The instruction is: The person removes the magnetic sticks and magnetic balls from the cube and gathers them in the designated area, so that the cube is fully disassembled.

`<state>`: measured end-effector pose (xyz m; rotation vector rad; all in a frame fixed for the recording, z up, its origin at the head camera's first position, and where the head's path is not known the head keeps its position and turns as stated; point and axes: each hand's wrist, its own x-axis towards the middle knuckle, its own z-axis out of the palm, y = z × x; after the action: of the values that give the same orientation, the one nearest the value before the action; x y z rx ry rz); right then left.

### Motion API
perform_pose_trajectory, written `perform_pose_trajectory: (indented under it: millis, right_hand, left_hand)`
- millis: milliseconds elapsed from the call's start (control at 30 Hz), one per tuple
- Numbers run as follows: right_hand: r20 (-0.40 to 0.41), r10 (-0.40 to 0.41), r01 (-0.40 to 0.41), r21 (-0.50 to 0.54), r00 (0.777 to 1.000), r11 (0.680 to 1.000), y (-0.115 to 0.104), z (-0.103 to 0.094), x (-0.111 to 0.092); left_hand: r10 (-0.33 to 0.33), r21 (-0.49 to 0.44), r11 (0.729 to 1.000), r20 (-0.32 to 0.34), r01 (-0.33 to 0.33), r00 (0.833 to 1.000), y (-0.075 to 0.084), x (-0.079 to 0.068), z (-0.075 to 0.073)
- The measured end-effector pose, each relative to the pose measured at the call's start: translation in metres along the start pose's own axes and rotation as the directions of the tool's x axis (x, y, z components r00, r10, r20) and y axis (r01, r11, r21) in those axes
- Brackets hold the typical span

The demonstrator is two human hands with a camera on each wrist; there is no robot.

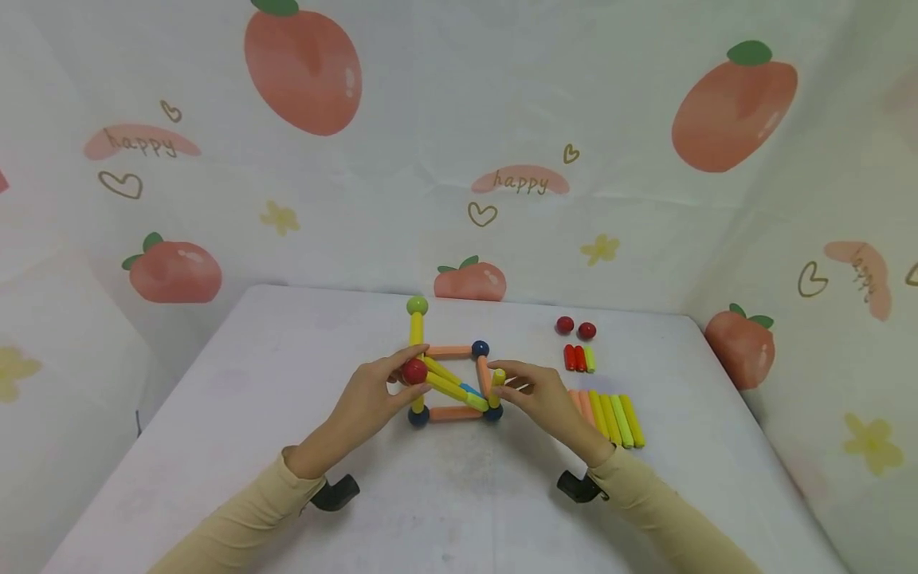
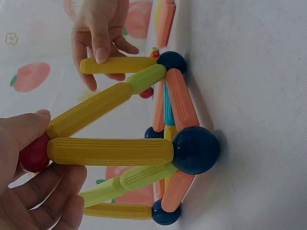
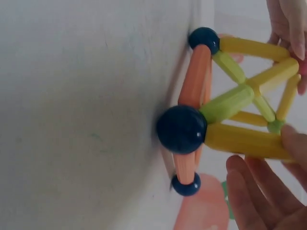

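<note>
A frame of magnetic building rods and balls stands on the table, its base made of orange rods joined by dark blue balls. My left hand grips a red ball at an upper corner. From that ball, one yellow rod drops to a blue ball, and a yellow-and-lime diagonal slopes to the front right corner. There my right hand pinches an upright yellow rod, its lower end at the corner's blue ball. A green ball tops the far left yellow rod.
Right of the frame, several loose orange, yellow and lime rods lie in a row, partly behind my right forearm. Farther back are short red and lime rods and two red balls. A patterned cloth hangs behind the table.
</note>
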<state>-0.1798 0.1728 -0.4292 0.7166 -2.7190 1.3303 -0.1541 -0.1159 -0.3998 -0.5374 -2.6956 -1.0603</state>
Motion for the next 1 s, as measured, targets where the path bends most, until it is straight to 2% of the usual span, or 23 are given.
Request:
perform_pose_trajectory:
  millis: [167, 400, 500, 600, 667, 767, 900, 1000]
  right_hand:
    - [-0.069, -0.007, 0.003, -0.067, 0.998, 0.998, -0.007, 0.009, -0.001]
    - [-0.086, -0.127, 0.101, -0.253, 0.988, 0.962, -0.018, 0.015, -0.002]
    - [-0.097, -0.085, 0.060, -0.236, 0.992, 0.970, -0.018, 0.014, -0.001]
    - [-0.102, 0.015, -0.029, -0.142, 0.995, 0.989, -0.013, 0.008, 0.001]
    - [-0.107, 0.071, -0.079, -0.074, 0.992, 0.994, -0.007, -0.001, 0.002]
    - [-0.110, 0.109, -0.108, 0.015, 0.988, 0.994, 0.004, -0.023, 0.002]
    - [-0.087, 0.124, -0.114, 0.107, 0.989, 0.988, 0.024, -0.063, -0.006]
    - [-0.029, 0.185, -0.181, 0.114, 0.982, 0.977, 0.042, -0.095, -0.018]
  left_hand:
    - [0.004, 0.018, 1.000, -0.002, -0.003, 1.000, 0.001, 0.000, 0.000]
    - [0.007, 0.026, 1.000, 0.000, -0.007, 1.000, 0.002, 0.001, 0.000]
    - [0.009, 0.024, 1.000, 0.000, -0.009, 1.000, 0.001, 0.001, 0.000]
    - [0.014, 0.020, 1.000, 0.003, -0.014, 1.000, 0.000, 0.000, 0.001]
    - [0.015, 0.019, 1.000, 0.003, -0.015, 1.000, 0.000, 0.000, 0.001]
    - [0.013, 0.018, 1.000, 0.005, -0.013, 1.000, 0.001, 0.000, 0.001]
    - [0.009, 0.020, 1.000, 0.006, -0.009, 1.000, 0.002, 0.001, 0.001]
    - [0.006, 0.022, 1.000, 0.009, -0.006, 1.000, 0.001, 0.001, 0.001]
